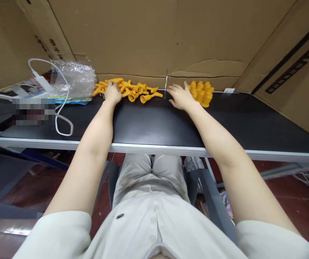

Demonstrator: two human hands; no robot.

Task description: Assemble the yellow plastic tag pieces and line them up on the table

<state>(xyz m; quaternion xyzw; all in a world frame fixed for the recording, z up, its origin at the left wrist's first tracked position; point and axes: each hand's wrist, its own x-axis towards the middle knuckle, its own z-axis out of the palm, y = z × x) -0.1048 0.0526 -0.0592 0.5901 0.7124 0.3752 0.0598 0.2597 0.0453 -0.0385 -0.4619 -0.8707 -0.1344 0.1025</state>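
My left hand point(113, 93) reaches into a loose heap of yellow-orange plastic pieces point(127, 85) near the back of the black table. Its fingers are closed around one yellow plastic piece point(116, 80), partly covering it. Several pieces in the heap lie on their sides, with a hollow, flared end and a narrower, branched or tapered end. My right hand point(182, 98) rests palm down on the table with fingers spread, holding nothing. Right beside it, a tight group of similar yellow pieces point(203, 92) stands upright; the hand hides part of its left side.
Cardboard panels point(133, 39) wall in the back and sides. On the left lie clear plastic bags point(75, 77), a white cable point(67, 86) with a white plug, and a blurred patch. A metal rail point(157, 149) edges the table's front. A small white tag point(229, 90) sits at the back right.
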